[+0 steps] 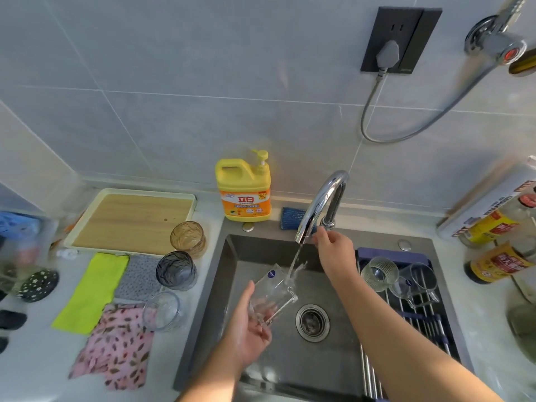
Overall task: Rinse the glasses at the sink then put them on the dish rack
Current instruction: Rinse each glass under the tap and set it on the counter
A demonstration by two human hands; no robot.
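Yellow detergent btl [243, 181]: orange label w/ "立白". Labels on sauce btls [494, 227] at right too blurry to read.

Left hand [250, 329] cupped, right hand [333, 245] pinched

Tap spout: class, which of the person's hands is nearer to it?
Right. The right hand is up at the tap, fingers beside its outlet; the left hand is lower in the sink, holding a clear glass under the stream.

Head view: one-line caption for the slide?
Left hand holds a clear glass under the running faucet over the sink, right hand at the faucet; other glasses lie on the dish rack.
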